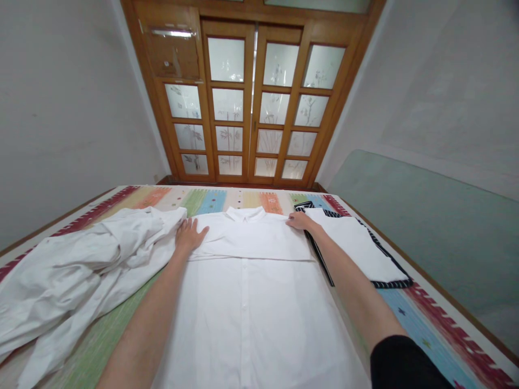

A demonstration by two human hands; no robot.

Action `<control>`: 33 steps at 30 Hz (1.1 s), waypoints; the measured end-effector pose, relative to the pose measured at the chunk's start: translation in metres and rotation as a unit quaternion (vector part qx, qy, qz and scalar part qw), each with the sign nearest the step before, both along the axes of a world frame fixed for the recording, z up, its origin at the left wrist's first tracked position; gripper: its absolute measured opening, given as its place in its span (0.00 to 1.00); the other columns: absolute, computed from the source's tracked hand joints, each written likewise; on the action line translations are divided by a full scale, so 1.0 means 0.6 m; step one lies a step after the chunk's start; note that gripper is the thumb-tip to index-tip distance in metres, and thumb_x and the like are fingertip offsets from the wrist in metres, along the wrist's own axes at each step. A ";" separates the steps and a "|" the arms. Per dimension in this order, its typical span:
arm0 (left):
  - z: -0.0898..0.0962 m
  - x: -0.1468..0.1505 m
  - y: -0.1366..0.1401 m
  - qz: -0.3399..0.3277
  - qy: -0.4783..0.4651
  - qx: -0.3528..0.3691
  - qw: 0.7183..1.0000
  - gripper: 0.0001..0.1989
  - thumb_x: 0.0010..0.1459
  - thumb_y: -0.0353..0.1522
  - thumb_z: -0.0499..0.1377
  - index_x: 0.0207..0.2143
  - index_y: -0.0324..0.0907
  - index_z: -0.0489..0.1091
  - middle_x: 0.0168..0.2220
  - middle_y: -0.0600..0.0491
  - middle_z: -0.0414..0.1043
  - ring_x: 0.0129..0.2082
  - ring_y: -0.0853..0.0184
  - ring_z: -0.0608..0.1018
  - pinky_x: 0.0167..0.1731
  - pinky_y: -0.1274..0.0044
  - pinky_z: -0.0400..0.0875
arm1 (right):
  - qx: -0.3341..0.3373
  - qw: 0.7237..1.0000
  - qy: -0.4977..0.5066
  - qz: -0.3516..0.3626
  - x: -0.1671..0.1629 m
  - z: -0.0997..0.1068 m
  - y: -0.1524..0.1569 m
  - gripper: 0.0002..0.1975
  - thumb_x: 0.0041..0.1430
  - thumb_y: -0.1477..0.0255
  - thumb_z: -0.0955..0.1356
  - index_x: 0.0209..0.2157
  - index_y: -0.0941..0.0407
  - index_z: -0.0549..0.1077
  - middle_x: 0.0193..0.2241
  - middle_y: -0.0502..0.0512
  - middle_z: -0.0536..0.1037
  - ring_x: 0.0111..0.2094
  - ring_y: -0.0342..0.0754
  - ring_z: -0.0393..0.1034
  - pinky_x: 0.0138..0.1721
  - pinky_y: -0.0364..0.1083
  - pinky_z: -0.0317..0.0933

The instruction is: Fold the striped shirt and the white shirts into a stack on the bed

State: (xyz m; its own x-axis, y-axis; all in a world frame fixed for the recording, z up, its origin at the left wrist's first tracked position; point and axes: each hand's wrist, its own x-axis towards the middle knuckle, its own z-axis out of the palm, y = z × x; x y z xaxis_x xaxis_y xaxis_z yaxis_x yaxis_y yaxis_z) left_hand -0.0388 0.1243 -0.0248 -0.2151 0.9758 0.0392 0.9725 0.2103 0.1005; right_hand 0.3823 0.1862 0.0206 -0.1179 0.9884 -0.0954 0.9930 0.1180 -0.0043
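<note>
A white collared shirt (pixel 243 302) lies front up before me, its collar at the far end and a button placket down the middle. A band of its cloth, which looks like the sleeves, lies across the chest below the collar. My left hand (pixel 190 236) rests at the left shoulder, open, with thumb and fingers apart. At the right shoulder, my right hand (pixel 299 220) has its fingers closed on the shirt's edge. The fingertips there are partly hidden.
A crumpled white garment (pixel 89 265) is heaped at the left. Folded white clothing (pixel 348 243) with black-and-white striped trim lies at the right. Everything sits on a multicoloured patterned cover (pixel 405 313). A pale green panel (pixel 430 216) stands along the right side; wood-framed glass doors (pixel 248 135) are beyond.
</note>
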 end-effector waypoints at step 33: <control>0.005 -0.018 0.021 -0.023 -0.016 -0.037 0.999 0.42 0.61 0.54 0.43 0.66 0.34 0.53 0.69 0.37 0.47 0.68 0.49 0.52 0.63 0.60 0.52 | 0.026 0.998 0.000 -0.056 0.042 -0.004 0.026 0.11 0.56 0.71 0.68 0.40 0.54 0.80 0.44 0.58 0.79 0.46 0.51 0.72 0.44 0.43 0.62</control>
